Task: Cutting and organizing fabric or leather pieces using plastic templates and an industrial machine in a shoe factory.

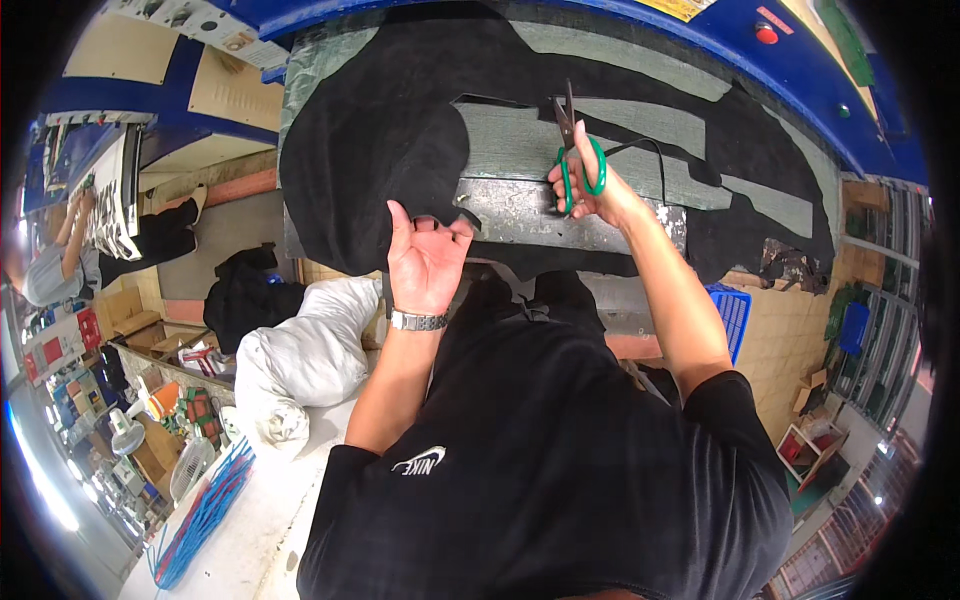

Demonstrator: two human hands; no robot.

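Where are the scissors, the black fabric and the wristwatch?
green-handled scissors [578, 165], head view, on the green handle loops.
black fabric sheet [370, 140], head view, on its broad left part.
silver wristwatch [418, 321], head view, on the band.

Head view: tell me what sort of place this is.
Probably a workshop or small factory where sheet material is cut. The right hand holds green-handled scissors over a black sheet spread on a blue-framed cutting table, the left hand grips the sheet's edge, and a stuffed white sack sits alongside.

Two hands: left hand [428, 255], right hand [592, 190]. One pair of green-handled scissors [572, 150]. One black fabric sheet [370, 140]. One wristwatch [418, 321]. One white sack [300, 365].
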